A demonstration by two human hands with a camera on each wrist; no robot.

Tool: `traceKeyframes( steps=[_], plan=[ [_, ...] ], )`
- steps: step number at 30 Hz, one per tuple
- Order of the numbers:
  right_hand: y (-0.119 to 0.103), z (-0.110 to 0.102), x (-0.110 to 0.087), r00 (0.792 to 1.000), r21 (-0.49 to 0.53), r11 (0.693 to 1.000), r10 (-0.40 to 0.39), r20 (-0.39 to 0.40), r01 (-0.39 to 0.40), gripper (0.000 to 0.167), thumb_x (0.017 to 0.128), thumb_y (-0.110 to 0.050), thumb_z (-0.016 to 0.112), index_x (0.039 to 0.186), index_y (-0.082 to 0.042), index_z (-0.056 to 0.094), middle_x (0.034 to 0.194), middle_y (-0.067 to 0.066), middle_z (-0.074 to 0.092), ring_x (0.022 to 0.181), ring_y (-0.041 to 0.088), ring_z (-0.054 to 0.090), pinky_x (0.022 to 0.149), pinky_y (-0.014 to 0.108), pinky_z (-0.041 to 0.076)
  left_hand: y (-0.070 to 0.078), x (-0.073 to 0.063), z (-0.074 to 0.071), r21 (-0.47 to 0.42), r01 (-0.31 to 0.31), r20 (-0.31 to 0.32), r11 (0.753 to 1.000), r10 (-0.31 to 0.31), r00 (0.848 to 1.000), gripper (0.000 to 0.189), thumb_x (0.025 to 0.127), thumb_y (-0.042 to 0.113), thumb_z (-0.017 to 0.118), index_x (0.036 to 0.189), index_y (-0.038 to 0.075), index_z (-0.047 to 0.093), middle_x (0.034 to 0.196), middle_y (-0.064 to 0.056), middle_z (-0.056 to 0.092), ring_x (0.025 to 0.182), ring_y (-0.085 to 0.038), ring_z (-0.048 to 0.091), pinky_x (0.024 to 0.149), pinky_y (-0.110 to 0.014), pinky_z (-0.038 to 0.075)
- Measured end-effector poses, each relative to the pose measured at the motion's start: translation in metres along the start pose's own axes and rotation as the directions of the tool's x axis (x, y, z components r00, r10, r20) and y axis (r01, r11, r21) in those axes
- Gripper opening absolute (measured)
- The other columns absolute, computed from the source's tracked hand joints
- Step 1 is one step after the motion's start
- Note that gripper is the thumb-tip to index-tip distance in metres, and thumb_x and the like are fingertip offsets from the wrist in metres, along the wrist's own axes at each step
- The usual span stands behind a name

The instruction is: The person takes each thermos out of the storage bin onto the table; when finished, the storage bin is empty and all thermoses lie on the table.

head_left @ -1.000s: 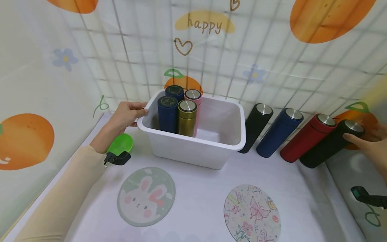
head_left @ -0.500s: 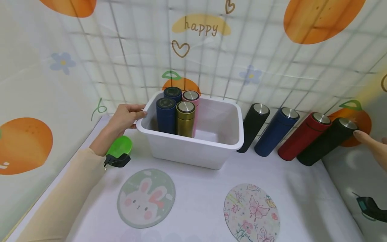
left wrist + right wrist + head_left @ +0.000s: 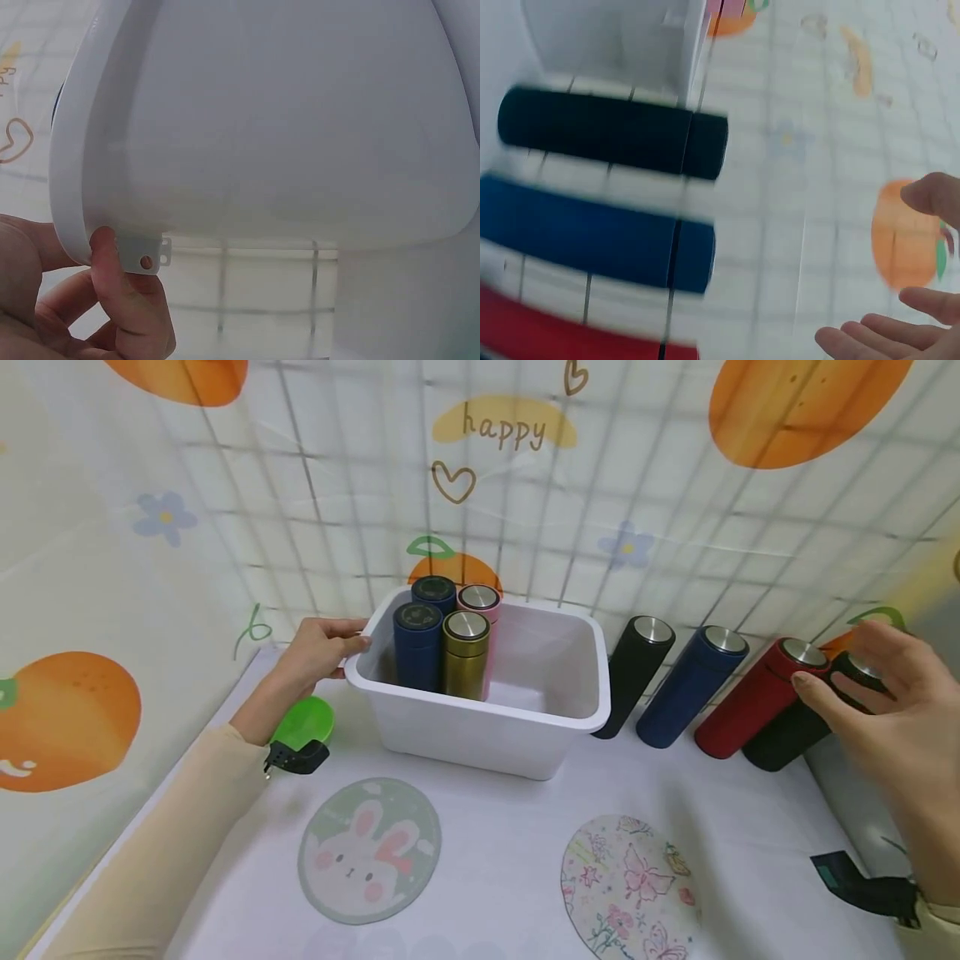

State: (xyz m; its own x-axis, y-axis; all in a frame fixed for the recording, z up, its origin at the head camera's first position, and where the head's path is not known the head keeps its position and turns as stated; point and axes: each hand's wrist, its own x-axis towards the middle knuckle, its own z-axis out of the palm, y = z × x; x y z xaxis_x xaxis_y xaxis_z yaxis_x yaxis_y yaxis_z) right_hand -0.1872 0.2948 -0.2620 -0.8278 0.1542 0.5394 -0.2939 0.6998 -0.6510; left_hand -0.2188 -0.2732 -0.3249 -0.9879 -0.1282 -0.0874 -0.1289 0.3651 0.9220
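Note:
My left hand (image 3: 315, 650) grips the left rim of a white plastic bin (image 3: 472, 743); the left wrist view shows the fingers (image 3: 131, 307) curled at its rim. Inside the bin's left half stand two navy thermoses, the front one (image 3: 417, 656) beside a gold thermos (image 3: 465, 670), with a pink thermos (image 3: 492, 643) behind. Right of the bin, a black thermos (image 3: 637, 681), a blue thermos (image 3: 688, 693), a red thermos (image 3: 753, 703) and another black thermos (image 3: 783, 737) lean against the wall. My right hand (image 3: 896, 693), fingers spread and holding nothing, overlaps the last black thermos, thumb near the red one's lid.
A green bowl (image 3: 307, 721) sits under my left wrist. On the white tabletop lie a round rabbit mat (image 3: 369, 852) and a round butterfly mat (image 3: 626, 885). A wire grid (image 3: 525, 527) behind a printed sheet forms the back wall.
My right hand first touched the far-right black thermos, slid off rightward, then came back left in front of it. My left hand stays on the bin, and the thermoses have stayed put.

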Motion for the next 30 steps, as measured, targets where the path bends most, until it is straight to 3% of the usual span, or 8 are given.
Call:
traceKeyframes(
  steps=[5, 8, 14, 23, 30],
  plan=[
    [-0.012, 0.025, -0.003, 0.991, 0.101, 0.986, -0.133, 0.031, 0.13, 0.068, 0.082, 0.0, 0.08, 0.143, -0.017, 0.056, 0.138, 0.003, 0.059, 0.122, 0.007, 0.056, 0.092, 0.014, 0.046, 0.001, -0.001, -0.001, 0.004, 0.001, -0.008, 1.0, -0.001, 1.0, 0.044, 0.099, 0.017, 0.062, 0.142, 0.009, 0.057, 0.134, -0.019, 0.06, 0.107, -0.023, 0.062, 0.07, -0.027, 0.058],
    [-0.02, 0.04, -0.008, 0.981, 0.165, 0.973, -0.174, 0.083, 0.158, 0.069, 0.081, 0.0, 0.081, 0.143, -0.017, 0.056, 0.138, 0.004, 0.06, 0.122, 0.009, 0.058, 0.089, 0.012, 0.046, 0.002, -0.001, 0.0, 0.0, -0.001, -0.003, 1.0, 0.001, 1.0, 0.044, 0.099, 0.017, 0.062, 0.142, 0.008, 0.057, 0.134, -0.02, 0.059, 0.106, -0.024, 0.061, 0.069, -0.027, 0.057],
    [-0.032, 0.064, -0.015, 0.964, 0.187, 0.97, -0.193, 0.185, 0.158, 0.07, 0.083, -0.005, 0.082, 0.145, -0.015, 0.053, 0.14, 0.011, 0.057, 0.125, 0.018, 0.058, 0.089, 0.016, 0.048, 0.001, -0.001, 0.002, 0.006, -0.001, -0.013, 1.0, 0.001, 1.0, 0.044, 0.099, 0.017, 0.063, 0.141, 0.008, 0.058, 0.133, -0.02, 0.06, 0.103, -0.022, 0.061, 0.067, -0.026, 0.057],
    [-0.05, 0.091, -0.015, 0.937, 0.264, 0.948, -0.246, 0.248, 0.179, 0.07, 0.082, -0.007, 0.083, 0.145, -0.011, 0.053, 0.14, 0.009, 0.056, 0.124, 0.028, 0.058, 0.088, 0.022, 0.052, 0.002, 0.0, 0.001, 0.025, 0.013, -0.03, 1.0, -0.012, 0.999, 0.045, 0.099, 0.018, 0.062, 0.142, 0.01, 0.058, 0.134, -0.017, 0.06, 0.107, -0.023, 0.059, 0.068, -0.027, 0.056],
    [-0.065, 0.115, -0.017, 0.906, 0.334, 0.929, -0.272, 0.325, 0.159, 0.068, 0.083, -0.011, 0.083, 0.143, -0.007, 0.053, 0.142, 0.008, 0.054, 0.126, 0.026, 0.056, 0.09, 0.041, 0.054, 0.001, -0.001, 0.002, 0.025, 0.006, -0.017, 1.0, -0.005, 1.0, 0.045, 0.099, 0.018, 0.062, 0.143, 0.009, 0.057, 0.134, -0.018, 0.06, 0.107, -0.025, 0.059, 0.068, -0.027, 0.056]
  ],
)
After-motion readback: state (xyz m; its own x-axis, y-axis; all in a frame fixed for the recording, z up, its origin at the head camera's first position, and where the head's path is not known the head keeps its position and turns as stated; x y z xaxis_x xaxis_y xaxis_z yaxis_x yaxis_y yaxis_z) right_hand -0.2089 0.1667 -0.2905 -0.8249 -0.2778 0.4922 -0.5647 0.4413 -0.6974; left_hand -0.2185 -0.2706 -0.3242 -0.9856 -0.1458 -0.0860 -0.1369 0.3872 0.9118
